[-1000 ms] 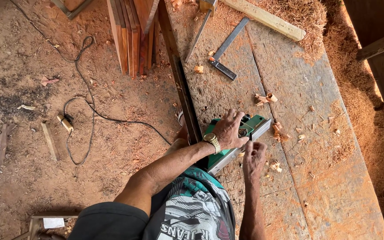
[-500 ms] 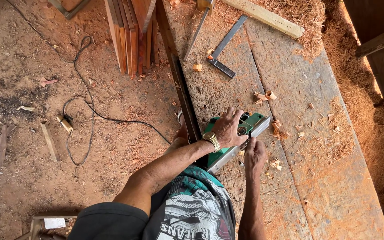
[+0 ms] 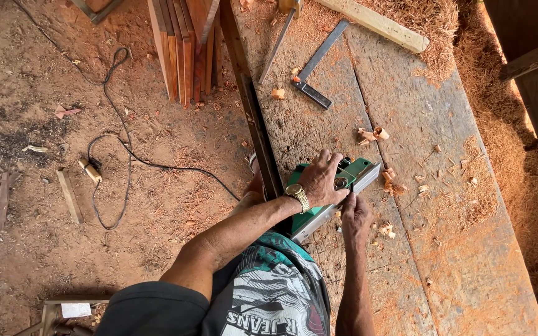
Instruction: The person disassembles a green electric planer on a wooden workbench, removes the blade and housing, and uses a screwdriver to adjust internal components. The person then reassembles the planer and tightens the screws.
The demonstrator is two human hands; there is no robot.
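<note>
A green electric planer (image 3: 359, 171) lies tilted on the worn wooden bench (image 3: 443, 249). My left hand (image 3: 320, 182), with a gold wristwatch, grips the top of the planer. My right hand (image 3: 356, 219) is pressed against the planer's near side, its fingertips on the metal base edge. Curled wood shavings (image 3: 373, 133) lie around the tool. A long dark wood strip (image 3: 251, 112) runs along the bench's left edge, just left of the planer.
A metal try square (image 3: 311, 70) and a pale wooden batten (image 3: 375, 23) lie farther up the bench. Reddish boards (image 3: 182, 43) lean at the bench's left. A black power cord (image 3: 116, 140) snakes over the dirt floor. Sawdust heaps (image 3: 499, 118) lie at the right.
</note>
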